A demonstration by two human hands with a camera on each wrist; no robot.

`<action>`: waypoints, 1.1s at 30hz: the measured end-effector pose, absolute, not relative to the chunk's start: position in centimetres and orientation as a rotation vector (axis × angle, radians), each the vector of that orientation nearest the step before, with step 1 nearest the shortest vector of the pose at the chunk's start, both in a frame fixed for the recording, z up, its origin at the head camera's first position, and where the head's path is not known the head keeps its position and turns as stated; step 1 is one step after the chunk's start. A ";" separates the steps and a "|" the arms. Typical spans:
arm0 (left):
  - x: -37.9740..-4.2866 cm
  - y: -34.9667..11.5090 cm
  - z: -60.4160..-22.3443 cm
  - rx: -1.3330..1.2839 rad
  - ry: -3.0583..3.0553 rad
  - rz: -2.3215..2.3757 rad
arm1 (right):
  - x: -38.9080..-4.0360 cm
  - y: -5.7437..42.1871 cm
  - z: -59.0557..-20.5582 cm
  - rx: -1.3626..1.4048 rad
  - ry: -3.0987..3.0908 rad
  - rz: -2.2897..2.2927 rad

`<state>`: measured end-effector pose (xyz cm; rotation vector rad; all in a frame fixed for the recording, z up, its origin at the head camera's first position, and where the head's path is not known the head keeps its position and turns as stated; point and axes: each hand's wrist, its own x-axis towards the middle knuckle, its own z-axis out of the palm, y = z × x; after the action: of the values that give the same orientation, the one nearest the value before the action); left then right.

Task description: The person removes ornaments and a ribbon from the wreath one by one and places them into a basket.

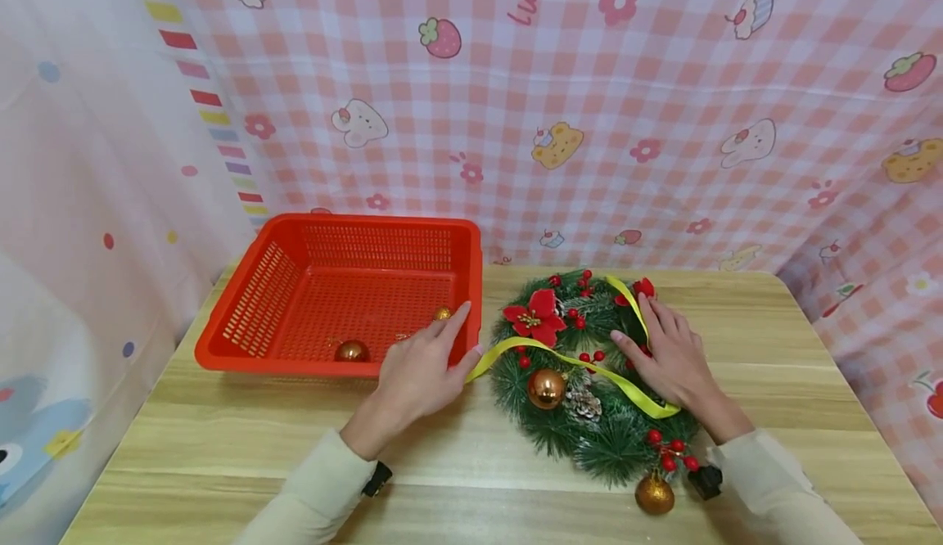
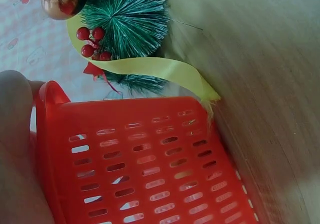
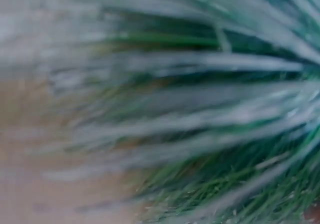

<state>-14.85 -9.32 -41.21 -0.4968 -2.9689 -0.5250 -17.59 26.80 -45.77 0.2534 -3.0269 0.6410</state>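
My left hand (image 1: 420, 371) is at the front right corner of a red plastic basket (image 1: 246, 357), index finger straight over the rim and thumb spread. Its other fingers are hidden. On the right, a green Christmas wreath (image 1: 611, 451) lies on the table, with red flowers, berries, a pinecone (image 1: 584, 403) and a shiny copper bauble (image 1: 547, 389). A yellow ribbon (image 1: 516, 342) trails over it; one end shows against the basket's outer wall in the left wrist view. My right hand (image 1: 674, 357) rests on the wreath's right side, thumb spread. Blurred needles (image 3: 240, 119) fill the right wrist view.
Inside the basket are a copper bauble (image 1: 352, 351) and a gold one (image 1: 442, 313). A glittery gold bauble (image 1: 655, 493) lies at the wreath's front edge. The wooden table (image 1: 471, 488) meets a pink checked curtain (image 1: 471, 119) behind.
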 end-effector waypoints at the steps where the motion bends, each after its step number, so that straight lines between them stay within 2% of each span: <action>1: -14.9 -9.3 -41.2 -0.494 -2.988 -0.514 | -17.5 26.7 -45.8 0.240 -3.027 0.643; 22: -15.0 -9.3 -41.6 -0.516 -3.002 -0.436 | -14.9 24.3 -45.3 -0.132 -3.010 0.615; 28: -14.9 -9.4 -41.7 -0.521 -2.985 -0.413 | -15.0 24.9 -44.4 -0.025 -2.976 0.692; 33: -14.8 -9.4 -41.7 -0.531 -2.957 -0.412 | -16.1 26.3 -43.7 0.234 -2.886 0.737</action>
<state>-14.82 -9.35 -41.70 -0.5315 -2.9566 -0.4115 -16.13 26.31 -43.73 0.2343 -2.8860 0.7366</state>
